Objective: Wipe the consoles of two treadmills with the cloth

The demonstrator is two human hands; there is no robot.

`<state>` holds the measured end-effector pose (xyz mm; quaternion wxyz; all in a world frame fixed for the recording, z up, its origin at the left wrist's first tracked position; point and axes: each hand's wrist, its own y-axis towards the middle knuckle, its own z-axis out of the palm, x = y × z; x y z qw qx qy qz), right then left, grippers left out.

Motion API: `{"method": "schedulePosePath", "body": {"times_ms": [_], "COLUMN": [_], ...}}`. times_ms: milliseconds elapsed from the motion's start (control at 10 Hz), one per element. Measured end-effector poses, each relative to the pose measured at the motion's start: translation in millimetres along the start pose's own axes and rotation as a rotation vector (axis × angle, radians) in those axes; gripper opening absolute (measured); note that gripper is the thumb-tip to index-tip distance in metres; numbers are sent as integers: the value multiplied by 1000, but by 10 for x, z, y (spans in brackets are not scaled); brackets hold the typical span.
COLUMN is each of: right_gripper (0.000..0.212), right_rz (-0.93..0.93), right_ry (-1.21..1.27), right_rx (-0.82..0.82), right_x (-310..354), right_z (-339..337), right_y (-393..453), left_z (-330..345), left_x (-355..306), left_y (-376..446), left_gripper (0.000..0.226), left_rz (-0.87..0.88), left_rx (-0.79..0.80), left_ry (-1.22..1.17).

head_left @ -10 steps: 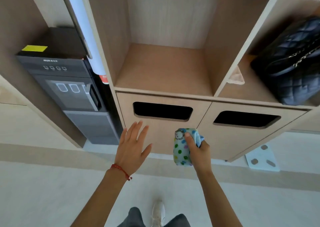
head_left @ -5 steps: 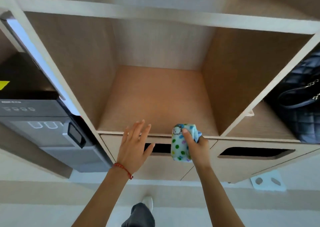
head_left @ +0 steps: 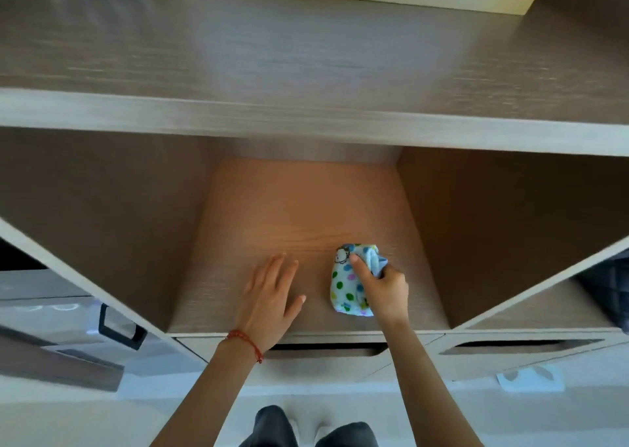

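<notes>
My right hand (head_left: pixel 384 288) grips a bunched cloth (head_left: pixel 347 283), white with coloured dots and a cartoon print, over the floor of an open wooden cubby (head_left: pixel 306 215). My left hand (head_left: pixel 270 298) is beside it on the left, fingers spread, palm down over the same shelf floor, holding nothing. A red string bracelet circles the left wrist. No treadmill is in view.
A wooden shelf unit fills the view, with a top board (head_left: pixel 306 55) above the cubby and two drawers with slot handles (head_left: pixel 326 348) below. A grey water dispenser (head_left: pixel 68 317) stands at the left. A dark quilted bag (head_left: pixel 609 290) sits in the right cubby.
I have stepped closer to the shelf unit and the view has tilted up. Both hands have moved forward from in front of the drawers into the cubby, the cloth still in my right hand.
</notes>
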<state>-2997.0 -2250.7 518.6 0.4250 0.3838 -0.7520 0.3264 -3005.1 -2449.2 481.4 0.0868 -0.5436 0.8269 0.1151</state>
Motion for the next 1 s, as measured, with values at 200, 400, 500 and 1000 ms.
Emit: {"method": "schedulePosePath", "body": {"times_ms": [200, 400, 500, 1000], "right_gripper": [39, 50, 49, 50], "right_rz": [-19, -32, -35, -223], "right_ry": [-136, -285, -328, -242], "right_rx": [16, -48, -55, -59], "right_x": [-42, -108, -98, -329], "right_z": [83, 95, 72, -62], "right_y": [204, 285, 308, -177], "left_z": [23, 67, 72, 62], "left_x": [32, 33, 18, 38], "left_y": [97, 106, 95, -156], "left_gripper": [58, 59, 59, 56], "left_rz": [-43, -36, -43, 31], "left_rx": [37, 44, 61, -116], "left_ry": [-13, 18, 29, -22]}}
